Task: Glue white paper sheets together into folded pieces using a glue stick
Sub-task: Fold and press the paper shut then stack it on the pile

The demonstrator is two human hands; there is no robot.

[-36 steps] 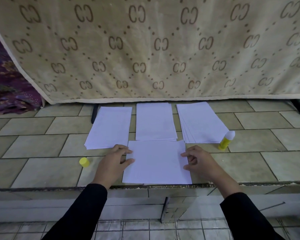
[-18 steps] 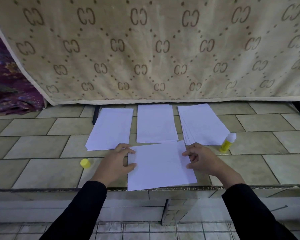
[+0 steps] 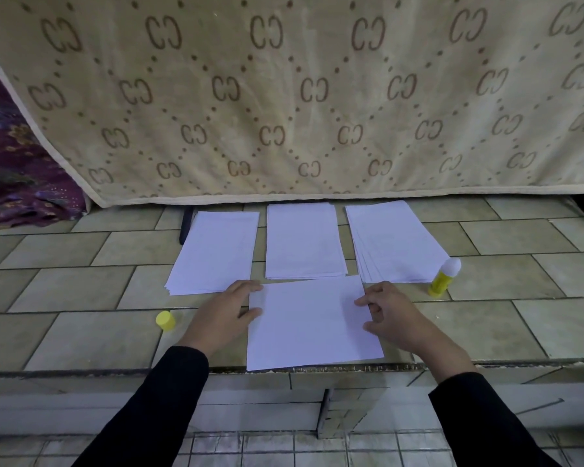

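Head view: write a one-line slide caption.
Left hand and right hand steady a white sheet before three paper stacks, glue stick and yellow cap.

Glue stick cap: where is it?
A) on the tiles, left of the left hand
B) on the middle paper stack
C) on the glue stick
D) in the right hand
A: the yellow cap lies on the tiles left of the left hand, which touches the front sheet. The glue stick stands uncapped on the far right.
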